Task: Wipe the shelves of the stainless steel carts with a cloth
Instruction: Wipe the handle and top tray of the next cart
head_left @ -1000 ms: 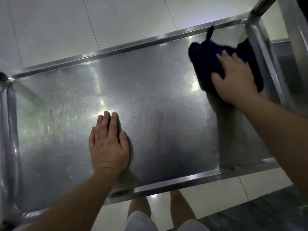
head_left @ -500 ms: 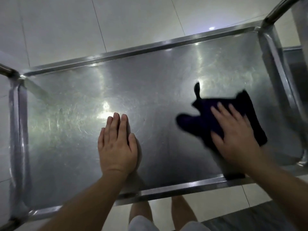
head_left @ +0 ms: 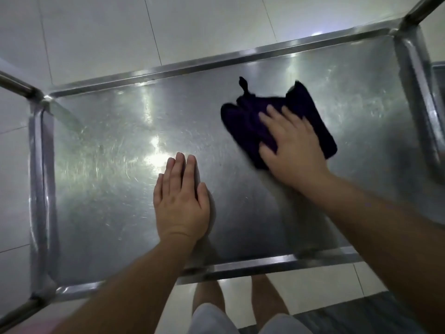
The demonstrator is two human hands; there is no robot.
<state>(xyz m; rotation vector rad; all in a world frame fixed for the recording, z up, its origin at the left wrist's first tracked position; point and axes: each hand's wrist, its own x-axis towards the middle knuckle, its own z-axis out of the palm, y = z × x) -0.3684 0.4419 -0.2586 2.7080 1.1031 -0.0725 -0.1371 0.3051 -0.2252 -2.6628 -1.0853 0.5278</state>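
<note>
Right hand (head_left: pixel 292 147): palm down, fingers extended and slightly spread, pressing flat on a dark purple cloth (head_left: pixel 252 121). The fingers lie straight over the fabric; no curl round it is visible. The hand and the cloth's left edge are blurred.

Cloth: crumpled, lying on the right half of the cart shelf (head_left: pixel 115 145), roughly midway between the far and near rims. It shows beyond the hand to the left, ahead and to the right. A small dark tag or corner stands up at its far edge. The cloth lies apart from the right-hand rim.

Left hand (head_left: pixel 180 201): palm down on bare steel, fingers straight and held together, thumb alongside. It holds nothing. It sits near the middle of the shelf, toward the near rim, well apart from the cloth.

Shelf: flat stainless sheet with a raised rim on all four sides, surface covered in fine swirling scratches, with bright light reflections left of centre. Tubular corner posts (head_left: pixel 14 81) rise at the corners in view.

Surroundings: pale tiled floor (head_left: pixel 96 32) beyond and beneath the cart. The person's bare legs (head_left: pixel 208 295) and light shorts show below the near rim.
</note>
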